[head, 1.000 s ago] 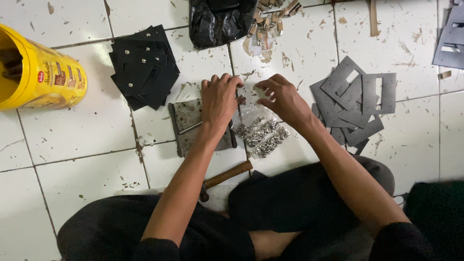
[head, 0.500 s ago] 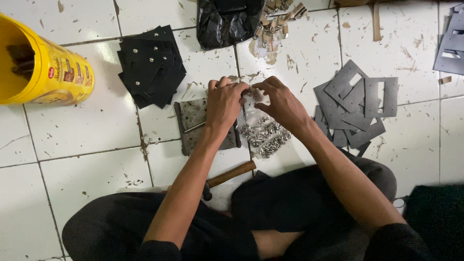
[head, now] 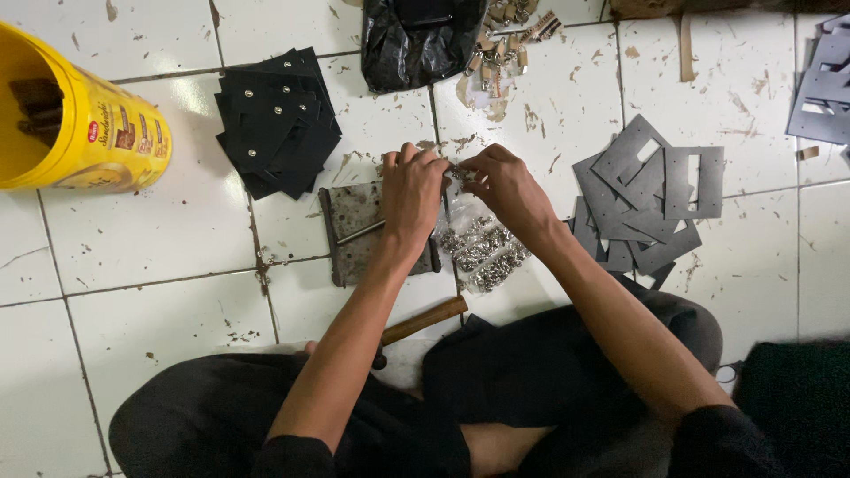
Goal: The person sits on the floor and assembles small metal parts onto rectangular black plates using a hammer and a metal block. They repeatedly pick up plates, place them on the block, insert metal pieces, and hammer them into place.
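My left hand (head: 412, 196) and my right hand (head: 506, 188) meet fingertip to fingertip over the white tiled floor, pinching something small between them that I cannot make out. Right below them lies a clear plastic bag of small silver metal fittings (head: 482, 248). Under my left hand sits a worn grey metal block (head: 354, 232) with a thin rod lying on it. A hammer with a wooden handle (head: 425, 320) rests by my knee.
A stack of black squares with silver studs (head: 276, 119) lies to the left, grey cut-out squares (head: 646, 199) to the right, more at the far right edge (head: 823, 97). A yellow tub (head: 84, 119) stands far left. A black plastic bag (head: 421, 40) and metal clasps (head: 505, 40) lie ahead.
My hands, apart a second ago, have come together above the bag of fittings. The view has shifted slightly, so everything sits a bit further right and lower.
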